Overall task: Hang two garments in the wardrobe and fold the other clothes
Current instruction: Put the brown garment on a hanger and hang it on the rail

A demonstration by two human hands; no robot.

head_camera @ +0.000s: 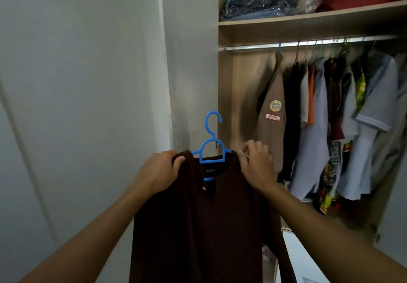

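A dark brown garment (209, 221) hangs on a blue plastic hanger (211, 141) held up in front of me, left of the open wardrobe. My left hand (160, 172) grips the garment's left shoulder over the hanger arm. My right hand (255, 163) pinches the right shoulder at the hanger's other end. The hanger's hook points up, free of the rail. The wardrobe's metal rail (308, 44) runs across the upper right, above my hands.
Several garments (330, 117) hang on the rail, a brown shirt with a round patch (274, 106) leftmost. A shelf (308, 19) above holds bagged clothes and a red bundle. A white wall (88, 84) fills the left. The rail's left end is bare.
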